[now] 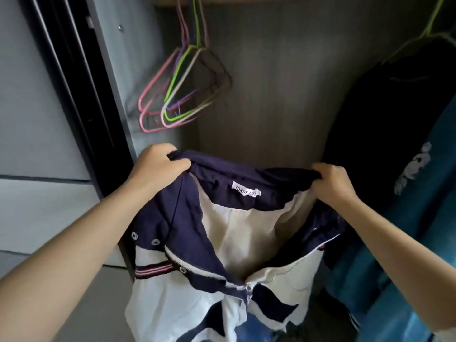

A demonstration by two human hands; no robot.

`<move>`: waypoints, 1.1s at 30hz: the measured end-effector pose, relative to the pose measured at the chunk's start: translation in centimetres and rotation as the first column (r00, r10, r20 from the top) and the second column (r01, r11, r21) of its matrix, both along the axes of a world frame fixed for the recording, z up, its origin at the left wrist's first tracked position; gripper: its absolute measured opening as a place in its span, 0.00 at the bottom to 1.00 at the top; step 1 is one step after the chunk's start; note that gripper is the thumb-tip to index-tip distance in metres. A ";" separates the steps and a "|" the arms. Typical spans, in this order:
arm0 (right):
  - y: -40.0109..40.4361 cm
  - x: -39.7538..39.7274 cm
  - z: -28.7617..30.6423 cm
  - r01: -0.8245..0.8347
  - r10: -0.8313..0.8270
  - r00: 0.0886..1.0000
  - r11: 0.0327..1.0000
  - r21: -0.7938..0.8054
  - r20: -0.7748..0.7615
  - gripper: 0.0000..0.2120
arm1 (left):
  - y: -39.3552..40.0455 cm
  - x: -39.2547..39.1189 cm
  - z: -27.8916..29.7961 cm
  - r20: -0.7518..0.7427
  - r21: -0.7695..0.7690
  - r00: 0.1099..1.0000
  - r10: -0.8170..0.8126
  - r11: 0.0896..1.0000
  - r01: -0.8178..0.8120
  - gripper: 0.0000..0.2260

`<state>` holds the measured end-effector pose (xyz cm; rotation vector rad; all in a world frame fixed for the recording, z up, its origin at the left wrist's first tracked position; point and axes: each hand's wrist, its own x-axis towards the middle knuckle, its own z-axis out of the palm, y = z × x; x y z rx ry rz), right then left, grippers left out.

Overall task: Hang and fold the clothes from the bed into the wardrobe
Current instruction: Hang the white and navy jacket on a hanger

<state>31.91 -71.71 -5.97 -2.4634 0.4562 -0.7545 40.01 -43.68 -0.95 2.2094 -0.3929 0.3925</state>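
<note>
A navy and white jacket (222,243) with a white lining, a neck label and an unzipped front hangs spread out in front of the open wardrobe (271,95). My left hand (158,164) grips its collar at the left end. My right hand (333,181) grips the collar at the right end. The jacket's lower part drops out of view at the bottom edge. Several bare wire hangers (182,92), pink, green and cream, hang inside the wardrobe above my left hand.
A dark garment (394,107) on a green hanger hangs at the wardrobe's right, with a teal garment (424,230) beside it. The wardrobe's grey door edge (116,82) and dark frame stand at the left. Bare back panel shows between the hangers and the dark garment.
</note>
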 end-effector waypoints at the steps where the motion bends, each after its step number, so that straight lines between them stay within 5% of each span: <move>1: 0.2 1.1 0.7 -0.026 0.025 0.999 1.000 -0.012 -0.024 0.12 | 0.4 0.2 1.5 0.014 -0.046 1.000 -0.011 0.999 0.012 0.19; 4: 1.6 4.8 3.5 -0.130 0.108 0.974 0.987 -0.096 -0.201 0.09 | 1.4 0.1 5.6 0.091 -0.093 0.996 -0.006 0.996 0.014 0.18; 7: 4.5 7.7 6.8 -0.413 0.302 0.791 0.905 -0.101 -0.532 0.15 | 2.6 0.3 7.6 0.231 -0.017 0.972 0.045 0.999 -0.042 0.17; 9: 7.2 9.1 8.7 -0.530 0.424 0.697 0.848 -0.016 -0.578 0.08 | 3.6 0.5 8.3 0.290 0.024 0.951 0.103 0.993 -0.115 0.13; 13: 12.7 12.7 12.7 -0.503 0.484 0.864 0.842 -0.194 -0.137 0.12 | 5.3 0.6 8.9 0.334 0.049 0.929 0.159 0.981 -0.186 0.14; 16: 15.7 16.1 14.6 -0.429 0.433 0.886 0.901 -0.061 0.165 0.19 | 6.7 0.2 8.6 0.398 0.095 0.904 0.157 0.973 -0.211 0.13; 19: 17.2 18.9 15.2 -0.357 0.322 0.915 0.927 0.115 0.245 0.18 | 8.7 0.5 8.5 0.427 0.077 0.881 0.202 0.963 -0.258 0.07; 23: 17.4 20.9 14.4 -0.376 0.225 0.908 0.811 0.448 0.354 0.18 | 9.8 1.0 7.9 0.467 0.065 0.862 0.198 0.964 -0.256 0.09; 25: 17.7 20.5 14.3 -0.417 0.230 0.893 0.743 0.523 0.386 0.03 | 9.9 1.1 7.6 0.489 0.073 0.853 0.183 0.966 -0.249 0.09; 33: 14.4 20.8 15.5 -0.280 0.047 0.915 0.791 0.544 0.401 0.14 | 10.4 1.5 6.7 0.529 0.099 0.839 0.124 0.973 -0.206 0.07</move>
